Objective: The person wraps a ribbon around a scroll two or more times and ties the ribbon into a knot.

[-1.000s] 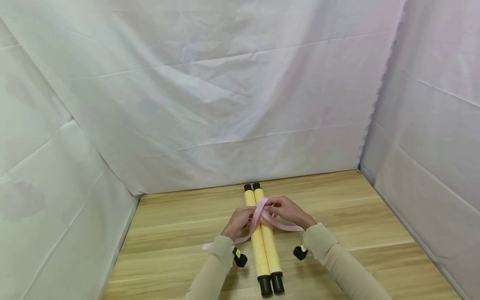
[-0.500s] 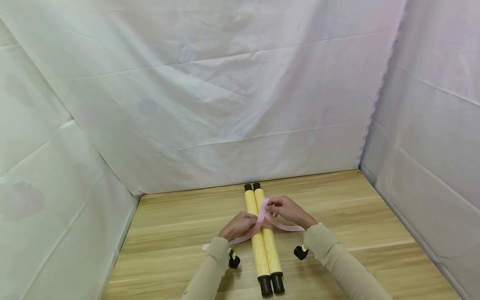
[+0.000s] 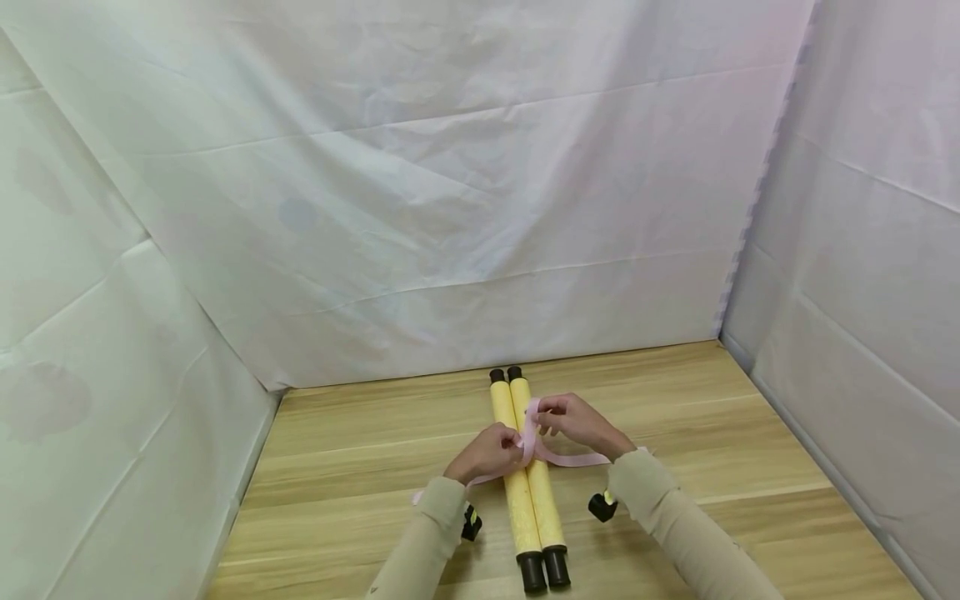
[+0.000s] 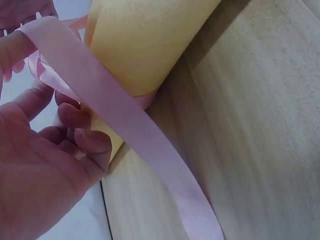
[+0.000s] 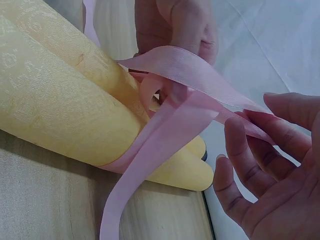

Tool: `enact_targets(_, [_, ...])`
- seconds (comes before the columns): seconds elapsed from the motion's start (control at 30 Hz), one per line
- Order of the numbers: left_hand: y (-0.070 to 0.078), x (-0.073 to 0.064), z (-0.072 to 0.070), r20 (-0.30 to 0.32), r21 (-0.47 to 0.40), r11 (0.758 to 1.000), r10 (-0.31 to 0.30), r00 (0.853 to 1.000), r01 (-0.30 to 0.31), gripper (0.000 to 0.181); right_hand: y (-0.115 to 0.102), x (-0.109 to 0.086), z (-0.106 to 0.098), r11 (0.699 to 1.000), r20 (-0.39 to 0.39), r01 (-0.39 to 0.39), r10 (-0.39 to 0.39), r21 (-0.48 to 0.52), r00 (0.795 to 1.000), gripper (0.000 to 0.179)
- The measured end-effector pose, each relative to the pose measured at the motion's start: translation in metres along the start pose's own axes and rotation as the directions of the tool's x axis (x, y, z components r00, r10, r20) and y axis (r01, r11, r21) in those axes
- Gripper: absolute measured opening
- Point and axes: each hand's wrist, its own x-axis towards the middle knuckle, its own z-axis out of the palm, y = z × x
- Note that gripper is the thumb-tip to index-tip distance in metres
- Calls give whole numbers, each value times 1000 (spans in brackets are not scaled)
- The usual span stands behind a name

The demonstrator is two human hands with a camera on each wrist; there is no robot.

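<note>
Two yellow rods (image 3: 522,510) with black end caps (image 3: 533,573) lie side by side on the wooden table. A pink ribbon (image 5: 131,192) passes round both, its strands crossing and looping on top, with tails out to either side. My right hand (image 3: 576,421) pinches a raised part of the ribbon between thumb and forefinger, just right of the rods. Over the rods, my left hand (image 3: 489,452) has curled fingers at the crossing, holding ribbon by the loop. In the left wrist view, a wide ribbon strand (image 4: 107,100) drapes over one left finger and hangs past the others.
The wooden table (image 3: 345,433) reaches back to a white cloth (image 3: 450,208) hanging behind it. More white cloth (image 3: 870,275) stands along the right, and another sheet along the left. A small black device (image 3: 602,506) sits under the right wrist, with a similar one under the left.
My left hand first drew back from the crossing, then moved in again to the right, onto the ribbon. The ribbon loop has narrowed and shifted slightly right; my right hand barely moved.
</note>
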Motion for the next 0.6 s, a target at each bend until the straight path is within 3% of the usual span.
enact_targets(0.17, [5, 1, 0, -19, 34, 999, -21, 1000, 22, 35, 3, 0, -1, 1000, -3, -14, 14, -7, 1000, 22])
enact_targets(0.37, [9, 1, 0, -31, 49, 994, -99, 995, 101, 42, 5, -2, -1, 1000, -2, -20, 20, -7, 1000, 24])
enact_targets(0.5, [12, 1, -1, -36, 47, 990, -134, 990, 135, 39, 6, -2, -2, 1000, -13, -13, 13, -19, 1000, 23])
enact_targets(0.6, [15, 1, -3, -65, 69, 989, -126, 990, 130, 29, 6, -3, -3, 999, -20, -24, 23, -21, 1000, 22])
